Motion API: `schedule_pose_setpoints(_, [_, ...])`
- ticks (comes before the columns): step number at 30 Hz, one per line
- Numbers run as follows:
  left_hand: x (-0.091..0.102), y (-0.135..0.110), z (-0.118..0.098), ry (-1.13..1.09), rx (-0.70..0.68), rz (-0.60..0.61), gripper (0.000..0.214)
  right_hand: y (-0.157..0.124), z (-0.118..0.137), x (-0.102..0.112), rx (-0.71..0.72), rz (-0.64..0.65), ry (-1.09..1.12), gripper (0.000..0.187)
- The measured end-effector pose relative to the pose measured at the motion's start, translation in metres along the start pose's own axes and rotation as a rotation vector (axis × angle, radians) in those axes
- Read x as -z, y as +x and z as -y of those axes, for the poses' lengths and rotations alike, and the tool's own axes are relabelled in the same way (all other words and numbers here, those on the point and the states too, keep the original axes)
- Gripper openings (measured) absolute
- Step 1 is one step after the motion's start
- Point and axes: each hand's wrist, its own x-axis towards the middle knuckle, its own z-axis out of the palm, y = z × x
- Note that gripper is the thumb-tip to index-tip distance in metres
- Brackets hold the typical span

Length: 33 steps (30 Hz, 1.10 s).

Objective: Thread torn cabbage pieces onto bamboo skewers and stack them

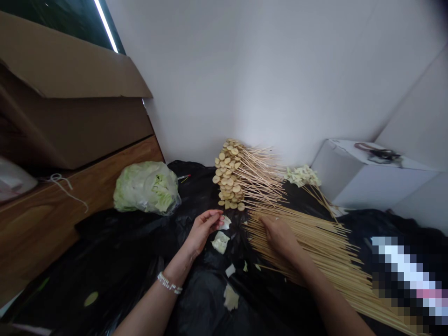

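My left hand (205, 227) is pinched closed above the black plastic sheet, thumb against fingers. A pale piece of cabbage leaf (225, 223) shows right at its fingertips; whether it is held or lies beneath cannot be told. More leaf pieces (220, 242) lie on the sheet below in a loose row. My right hand (280, 234) rests on a wide spread of bamboo skewers (315, 242), its fingers curled closed on the skewers near their left ends; how many it grips is hidden. Just beyond both hands is a stack of skewers threaded with round pale slices (229, 175).
A clear bag of cabbage leaves (147, 188) sits at the left. Skewers with pale leafy pieces (304, 176) lie at the back right beside a white box (364, 177). A cardboard box (98, 126) stands on a wooden surface (115, 163). Black plastic (203, 289) covers the work area.
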Motion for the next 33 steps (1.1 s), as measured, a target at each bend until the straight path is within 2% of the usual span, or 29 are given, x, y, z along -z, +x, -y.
schedule_pose_setpoints(2, [0.000, 0.000, 0.000, 0.006, 0.001, -0.005, 0.035, 0.000, 0.001, -0.001, 0.006, -0.052, -0.003, 0.033])
schedule_pose_setpoints(6, [0.001, 0.001, 0.001, 0.016, 0.004, -0.005, 0.035, 0.001, 0.005, -0.001, 0.075, -0.138, 0.038, 0.022])
schedule_pose_setpoints(13, [0.001, 0.001, 0.002, 0.007, 0.003, -0.002, 0.033, 0.000, 0.012, -0.010, 0.072, -0.063, 0.041, 0.026])
schedule_pose_setpoints(27, [0.003, 0.002, 0.001, 0.025, -0.005, -0.020, 0.033, 0.001, 0.017, -0.014, 0.064, -0.077, 0.093, 0.023])
schedule_pose_setpoints(30, [0.006, 0.005, 0.002, 0.129, -0.090, -0.054, 0.033, 0.001, 0.017, -0.017, 0.041, -0.084, 0.121, 0.018])
schedule_pose_setpoints(33, [0.011, 0.009, 0.006, 0.399, -0.292, -0.150, 0.023, 0.001, 0.017, -0.020, 0.035, -0.090, 0.118, 0.018])
